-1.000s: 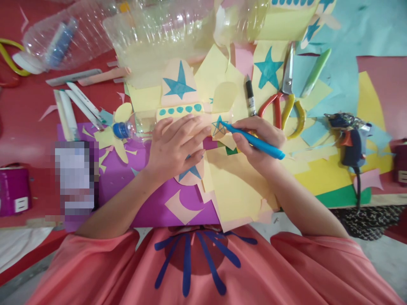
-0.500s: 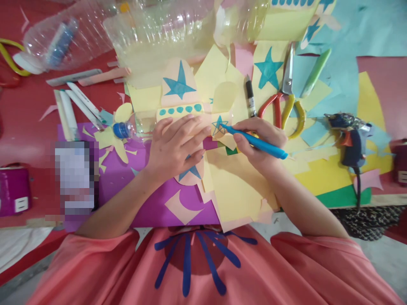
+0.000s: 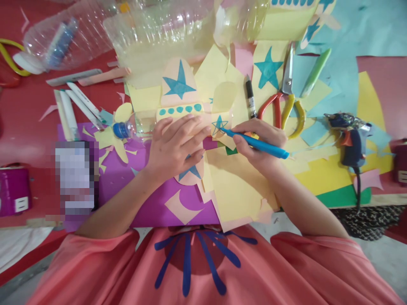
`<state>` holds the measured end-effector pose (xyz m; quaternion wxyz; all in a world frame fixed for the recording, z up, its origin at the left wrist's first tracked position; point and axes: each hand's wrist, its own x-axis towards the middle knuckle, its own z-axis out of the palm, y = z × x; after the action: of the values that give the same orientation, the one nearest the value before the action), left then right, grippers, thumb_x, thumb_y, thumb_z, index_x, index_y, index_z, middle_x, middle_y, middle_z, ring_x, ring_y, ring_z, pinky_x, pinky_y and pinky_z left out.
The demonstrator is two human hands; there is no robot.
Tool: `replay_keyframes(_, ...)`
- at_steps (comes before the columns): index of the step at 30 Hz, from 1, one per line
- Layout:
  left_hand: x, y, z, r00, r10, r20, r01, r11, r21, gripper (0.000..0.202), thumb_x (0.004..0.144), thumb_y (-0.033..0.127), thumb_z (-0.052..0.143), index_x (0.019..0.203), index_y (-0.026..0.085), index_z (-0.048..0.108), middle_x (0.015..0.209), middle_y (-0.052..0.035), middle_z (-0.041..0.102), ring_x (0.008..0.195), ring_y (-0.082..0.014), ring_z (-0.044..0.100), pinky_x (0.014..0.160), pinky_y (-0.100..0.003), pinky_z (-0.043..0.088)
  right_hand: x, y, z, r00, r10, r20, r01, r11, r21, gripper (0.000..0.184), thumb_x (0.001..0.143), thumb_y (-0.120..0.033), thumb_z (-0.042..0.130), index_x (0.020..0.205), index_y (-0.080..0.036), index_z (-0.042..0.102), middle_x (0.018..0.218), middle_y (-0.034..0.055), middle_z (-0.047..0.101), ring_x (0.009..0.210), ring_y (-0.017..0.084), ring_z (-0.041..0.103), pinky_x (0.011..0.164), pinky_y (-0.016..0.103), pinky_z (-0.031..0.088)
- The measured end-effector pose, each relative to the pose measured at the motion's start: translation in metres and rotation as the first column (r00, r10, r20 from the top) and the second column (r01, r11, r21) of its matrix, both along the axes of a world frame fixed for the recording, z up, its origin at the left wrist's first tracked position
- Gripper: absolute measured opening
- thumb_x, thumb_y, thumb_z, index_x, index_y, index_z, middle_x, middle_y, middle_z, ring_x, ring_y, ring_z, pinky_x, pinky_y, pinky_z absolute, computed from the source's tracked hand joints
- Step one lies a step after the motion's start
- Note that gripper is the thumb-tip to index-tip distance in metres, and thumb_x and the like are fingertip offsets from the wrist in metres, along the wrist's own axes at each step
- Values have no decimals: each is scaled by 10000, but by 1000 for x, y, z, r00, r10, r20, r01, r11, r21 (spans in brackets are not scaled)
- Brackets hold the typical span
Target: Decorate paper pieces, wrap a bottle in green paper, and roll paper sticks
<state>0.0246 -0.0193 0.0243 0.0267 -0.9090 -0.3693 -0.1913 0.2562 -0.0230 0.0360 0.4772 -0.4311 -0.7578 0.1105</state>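
My right hand (image 3: 259, 144) is closed round a blue marker (image 3: 260, 146), whose tip touches a small blue star (image 3: 219, 126) drawn on a yellow paper piece. Just left of the star, my left hand (image 3: 176, 146) lies flat with fingers spread, pressing on a peach paper shape that bears a blue star (image 3: 190, 171) and lies over a clear plastic bottle with a blue cap (image 3: 119, 130). A yellow strip with teal dots (image 3: 179, 110) sits just above the fingers.
Red and yellow scissors (image 3: 281, 99), a black marker (image 3: 250, 97) and a green pen (image 3: 314, 72) lie beyond my right hand. A glue gun (image 3: 349, 137) rests at the right. Clear bottles (image 3: 159, 29), white glue sticks (image 3: 74, 108) and paper scraps crowd the back and left.
The marker tip has shifted slightly over the small star, and more of the star is filled in blue. My left hand has not moved.
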Motion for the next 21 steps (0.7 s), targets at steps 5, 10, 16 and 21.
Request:
replay_keyframes(5,0,0,-1,1000,2,-7,-2,1000,-30,478,982,372,370,1455,303,386,1461,-29,498,1353,-231,463,1133,-457,307,0,0,0,1000,-14,-6,14,1000,-4,44,824,-186,635,801,-216,657,705,-16,718,593,117,668,540,248,549)
replay_keyframes(10,0,0,-1,1000,9,-6,-10,1000,-25,480,980,375,382,1457,316,374,1457,-22,503,1357,-219,461,1136,-450,302,1,-1,-1,999,-35,-8,35,999,0,49,837,-203,628,830,-230,668,721,-18,717,603,124,667,538,264,546)
replay_keyframes(16,1,0,0,1000,4,12,-5,1000,9,461,976,357,396,1433,295,406,1436,-28,523,1343,-210,472,1128,-437,313,0,-2,0,1000,9,-8,-9,1000,-20,61,823,-186,629,785,-215,666,691,-12,709,596,124,660,530,254,539)
replay_keyframes(21,0,1,-1,1000,-5,18,5,1000,-1,470,978,363,395,1443,296,388,1444,-28,513,1353,-214,459,1138,-431,294,0,-2,-1,999,-29,-38,28,999,-25,53,843,-211,617,847,-227,668,726,-14,710,605,122,659,534,268,544)
